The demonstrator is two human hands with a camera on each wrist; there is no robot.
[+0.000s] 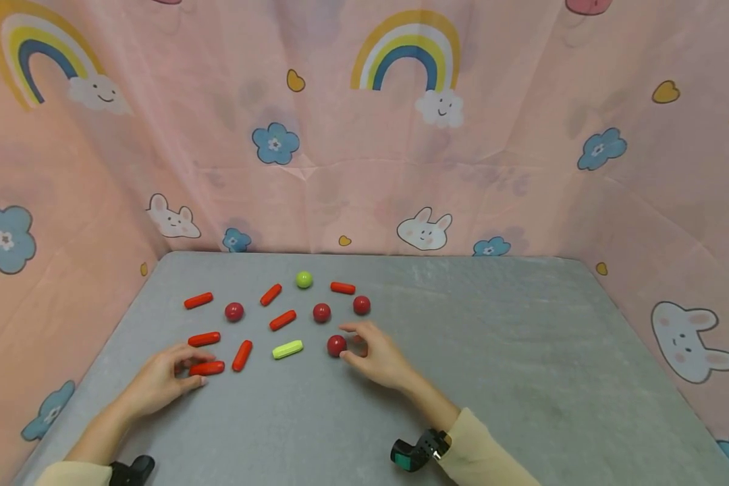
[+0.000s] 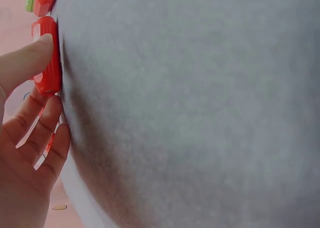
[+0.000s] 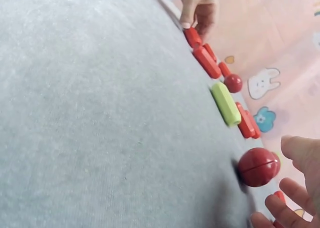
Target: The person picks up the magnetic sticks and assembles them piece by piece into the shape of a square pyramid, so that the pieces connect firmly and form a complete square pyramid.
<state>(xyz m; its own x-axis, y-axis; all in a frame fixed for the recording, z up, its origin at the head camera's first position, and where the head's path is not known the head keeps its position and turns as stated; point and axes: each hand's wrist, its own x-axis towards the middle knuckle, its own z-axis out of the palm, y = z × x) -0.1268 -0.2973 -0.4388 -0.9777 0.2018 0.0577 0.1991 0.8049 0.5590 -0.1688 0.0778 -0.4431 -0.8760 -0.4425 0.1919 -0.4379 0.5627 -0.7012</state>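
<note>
Near the table's left side my left hand (image 1: 160,379) is around a short red ribbed stick (image 1: 206,368), thumb on the near side, fingers beyond. In the left wrist view the thumb overlaps this red stick (image 2: 47,57); firm contact cannot be made out. My right hand (image 1: 378,356) reaches around a dark red ball (image 1: 337,345), fingers spread. The right wrist view shows a gap between those fingers and the seamed red ball (image 3: 256,168). A yellow-green ribbed stick (image 1: 288,349) lies between the hands, and another red stick (image 1: 241,356) lies right of the left hand.
Several more red sticks (image 1: 282,320) and red balls (image 1: 234,312) lie scattered beyond the hands. A green ball (image 1: 304,279) sits near the back edge of the grey table (image 1: 492,351). A pink patterned curtain (image 1: 340,189) surrounds the back and sides.
</note>
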